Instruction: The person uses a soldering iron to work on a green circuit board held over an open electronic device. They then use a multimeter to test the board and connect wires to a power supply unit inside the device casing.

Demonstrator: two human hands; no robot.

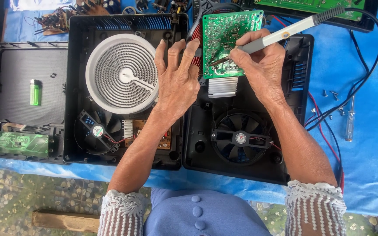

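Nearest, two forearms in lace-edged sleeves reach up from the bottom edge over two opened black stove cases lying side by side on a blue cloth (pixel 372 144) over the counter. Right case (pixel 246 131): a round black fan (pixel 240 138) sits in its near half, with red leads running off to the side. Left case (pixel 125 87): a smaller fan (pixel 97 130) at its near corner, and beyond that a white round heating coil (pixel 122 73).

Left hand (pixel 178 81): palm down, fingers spread, resting across the seam between the two cases; fingertips reach the left edge of a green circuit board (pixel 228 41). The board stands tilted in the far half of the right case, solder side up, with a finned metal heat sink (pixel 223 86) along its near edge.

Right hand (pixel 261 65): fingers pinched around a grey soldering iron (pixel 285 32), held like a pen. Its tip touches the lower part of the board. The iron's black cord loops off to the right.

Far left: a third open case holding a green lighter (pixel 35 91). Right of the cases, loose screws (pixel 331 94) and a clear-handled screwdriver (pixel 350 120) lie on the cloth.
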